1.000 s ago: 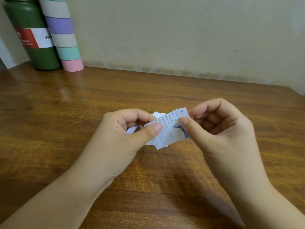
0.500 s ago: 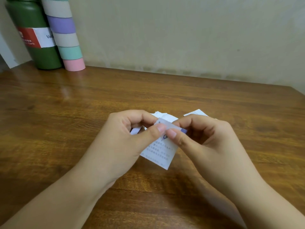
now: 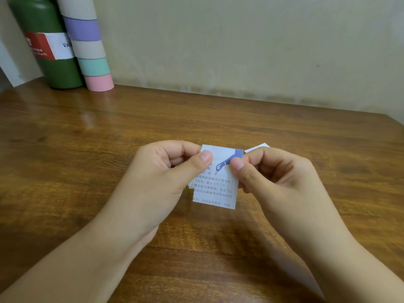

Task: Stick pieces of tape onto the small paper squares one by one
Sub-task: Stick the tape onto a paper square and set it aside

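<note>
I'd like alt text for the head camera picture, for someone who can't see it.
Two bare hands, left hand and right hand, pinch the top corners of a small white printed paper square above a brown wooden table. At the back left stand a dark green bottle and a stack of pastel tape rolls.

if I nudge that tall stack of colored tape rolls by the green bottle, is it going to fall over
Probably, yes. The stack of tape rolls is tall and narrow, and seems to lean slightly. The rolls look like separate pieces, so they may slide apart and roll. The green bottle close beside it might block a fall that way.
</note>
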A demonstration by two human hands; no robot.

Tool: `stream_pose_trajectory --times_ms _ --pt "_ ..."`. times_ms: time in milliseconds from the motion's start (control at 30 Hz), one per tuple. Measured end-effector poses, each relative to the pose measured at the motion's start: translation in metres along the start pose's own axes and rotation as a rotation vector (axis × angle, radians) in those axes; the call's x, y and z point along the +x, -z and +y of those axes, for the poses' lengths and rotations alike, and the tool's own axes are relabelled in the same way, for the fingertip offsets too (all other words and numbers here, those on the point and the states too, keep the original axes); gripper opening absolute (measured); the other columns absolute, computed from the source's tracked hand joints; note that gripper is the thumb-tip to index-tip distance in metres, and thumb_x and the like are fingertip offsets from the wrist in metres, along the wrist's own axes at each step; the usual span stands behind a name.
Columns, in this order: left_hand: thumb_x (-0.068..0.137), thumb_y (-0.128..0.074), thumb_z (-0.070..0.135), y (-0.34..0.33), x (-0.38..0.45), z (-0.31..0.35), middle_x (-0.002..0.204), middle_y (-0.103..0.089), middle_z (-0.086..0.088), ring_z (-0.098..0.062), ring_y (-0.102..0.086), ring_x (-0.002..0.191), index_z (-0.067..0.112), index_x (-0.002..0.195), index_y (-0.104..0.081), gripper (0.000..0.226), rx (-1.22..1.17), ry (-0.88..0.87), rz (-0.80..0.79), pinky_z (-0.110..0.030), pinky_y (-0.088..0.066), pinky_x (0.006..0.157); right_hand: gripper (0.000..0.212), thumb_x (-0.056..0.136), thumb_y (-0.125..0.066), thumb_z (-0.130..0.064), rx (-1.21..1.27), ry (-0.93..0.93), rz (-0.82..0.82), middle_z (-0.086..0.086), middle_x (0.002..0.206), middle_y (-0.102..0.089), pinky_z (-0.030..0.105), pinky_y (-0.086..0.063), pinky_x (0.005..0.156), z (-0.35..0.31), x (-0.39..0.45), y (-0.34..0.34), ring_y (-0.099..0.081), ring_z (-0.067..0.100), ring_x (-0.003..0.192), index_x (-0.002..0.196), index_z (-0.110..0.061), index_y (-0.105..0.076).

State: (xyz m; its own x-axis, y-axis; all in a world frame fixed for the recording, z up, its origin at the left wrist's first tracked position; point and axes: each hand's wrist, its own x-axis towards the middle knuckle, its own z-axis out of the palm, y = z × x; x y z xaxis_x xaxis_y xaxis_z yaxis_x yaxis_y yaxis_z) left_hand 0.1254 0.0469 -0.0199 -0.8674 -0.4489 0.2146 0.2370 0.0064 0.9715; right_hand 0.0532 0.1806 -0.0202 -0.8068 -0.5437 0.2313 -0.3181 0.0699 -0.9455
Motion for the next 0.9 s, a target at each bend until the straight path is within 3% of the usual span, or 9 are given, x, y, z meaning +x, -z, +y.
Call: stream_pose_trajectory --times_ms 100,200,233,367,433,500,633,733,900 --pt "0.08 -0.07 0.014 0.003 0.001 -0.003 0.055 -0.062 0.009 0.002 -0.047 0.039 0.012 0.08 -0.067 0.004 0.088 -0.047 0.029 -0.005 -0.035 0.043 0.026 0.081 -0.067 -0.026 0.017 -0.016 0.051 -0.006 0.052 -0.052 0.011 -0.035 0.05 -0.001 0.001 0.001 -0.043 0.004 0.05 0.058 -0.013 -0.063" --pt "0.063 -0.07 0.043 0.011 -0.003 -0.008 0.093 -0.061 0.017 -0.01 -0.047 0.064 0.037 0.098 -0.058 0.037 0.401 -0.22 -0.026 -0.017 -0.044 0.057 0.035 0.084 -0.063 -0.016 0.133 -0.058 0.123 -0.006 0.047 -0.053 0.012 -0.036 0.048 0.0 0.005 0.006 -0.044 0.006 0.045 0.049 -0.018 -0.056" --pt "0.061 -0.068 0.047 0.011 -0.005 -0.007 0.098 -0.055 0.023 -0.004 -0.046 0.071 0.041 0.1 -0.053 0.043 0.558 -0.301 -0.051 -0.016 -0.043 0.062 0.038 0.084 -0.062 -0.015 0.176 -0.078 0.135 -0.005 0.047 -0.053 0.014 -0.036 0.048 0.0 0.006 0.007 -0.043 0.009 0.045 0.046 -0.019 -0.054" --pt "0.07 -0.064 0.043 0.006 -0.004 -0.01 0.099 -0.049 0.02 0.0 -0.049 0.089 0.029 0.098 -0.058 0.032 0.965 -0.605 -0.067 -0.023 -0.041 0.069 0.042 0.083 -0.061 -0.018 0.23 -0.14 0.119 -0.004 0.047 -0.051 0.023 -0.034 0.053 0.002 0.005 0.009 -0.04 0.011 0.049 0.041 -0.018 -0.052" --pt "0.077 -0.065 0.029 0.007 -0.002 -0.014 0.08 -0.053 0.017 -0.004 -0.05 0.074 0.028 0.076 -0.061 0.004 0.853 -0.638 -0.009 -0.022 -0.041 0.066 0.036 0.08 -0.065 -0.033 0.231 -0.144 0.097 -0.004 0.051 -0.052 0.026 -0.034 0.058 0.002 0.003 0.007 -0.04 0.011 0.052 0.049 -0.017 -0.056" --pt "0.075 -0.071 0.026 0.007 -0.001 -0.011 0.061 -0.047 0.014 -0.001 -0.042 0.056 0.033 0.063 -0.058 0.019 0.609 -0.424 0.098 -0.01 -0.034 0.056 0.036 0.076 -0.065 -0.052 0.216 -0.125 0.092 -0.004 0.057 -0.05 0.028 -0.036 0.063 0.002 0.002 0.006 -0.04 0.011 0.056 0.064 -0.018 -0.062" --pt "0.067 -0.069 0.016 0.006 0.004 -0.004 0.057 -0.063 0.007 0.003 -0.039 0.038 0.011 0.068 -0.068 0.005 -0.05 0.003 0.091 -0.007 -0.029 0.037 0.036 0.069 -0.065 -0.055 0.096 -0.103 0.043 -0.001 0.071 -0.056 0.018 -0.042 0.065 0.006 0.005 0.005 -0.047 0.003 0.062 0.09 -0.026 -0.069" --pt "0.065 -0.075 0.021 0.011 0.006 -0.005 0.067 -0.051 -0.008 -0.01 -0.026 0.051 0.01 0.065 -0.071 0.012 -0.07 0.087 0.082 -0.016 -0.019 0.038 0.022 0.076 -0.061 -0.046 0.095 -0.056 -0.025 -0.009 0.066 -0.06 0.022 -0.041 0.069 0.007 0.004 0.003 -0.05 0.002 0.062 0.074 -0.026 -0.07" --pt "0.065 -0.075 0.017 0.017 0.008 -0.006 0.066 -0.045 -0.008 -0.008 -0.032 0.049 0.011 0.065 -0.071 0.007 -0.091 0.116 0.111 -0.018 -0.021 0.036 0.03 0.084 -0.053 -0.037 0.234 -0.051 -0.04 -0.005 0.066 -0.064 0.022 -0.043 0.066 0.01 0.007 0.003 -0.051 0.006 0.061 0.064 -0.025 -0.071"
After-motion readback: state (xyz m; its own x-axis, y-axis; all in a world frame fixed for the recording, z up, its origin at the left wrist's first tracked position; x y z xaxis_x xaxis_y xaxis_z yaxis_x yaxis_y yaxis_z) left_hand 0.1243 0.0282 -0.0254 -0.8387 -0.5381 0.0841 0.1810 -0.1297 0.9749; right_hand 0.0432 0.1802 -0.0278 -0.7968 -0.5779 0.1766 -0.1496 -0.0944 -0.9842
